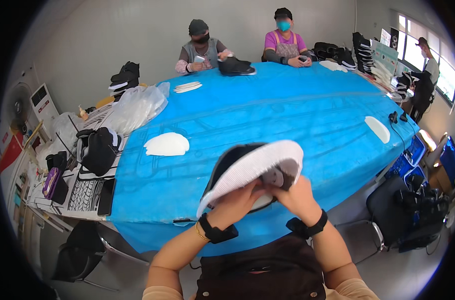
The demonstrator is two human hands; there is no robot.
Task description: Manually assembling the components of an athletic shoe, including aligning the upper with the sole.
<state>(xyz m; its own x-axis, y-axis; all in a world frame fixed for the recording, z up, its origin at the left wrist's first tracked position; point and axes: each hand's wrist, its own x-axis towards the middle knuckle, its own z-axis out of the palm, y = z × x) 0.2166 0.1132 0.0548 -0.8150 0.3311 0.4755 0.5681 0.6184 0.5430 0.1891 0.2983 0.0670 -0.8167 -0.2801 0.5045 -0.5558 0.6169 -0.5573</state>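
cap (251, 167) in left grip (238, 204), right grip (298, 198)

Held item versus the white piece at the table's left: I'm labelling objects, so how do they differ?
The held item is black and white; the white piece looks plain white. The held item is tilted in the left hand and right hand; the white piece lies on the blue cover. Both have curved edges.

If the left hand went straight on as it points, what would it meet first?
The left hand would probably meet the inside of the black-and-white piece it holds; the right hand sits close beside that line, and depth inside the piece is hard to judge.
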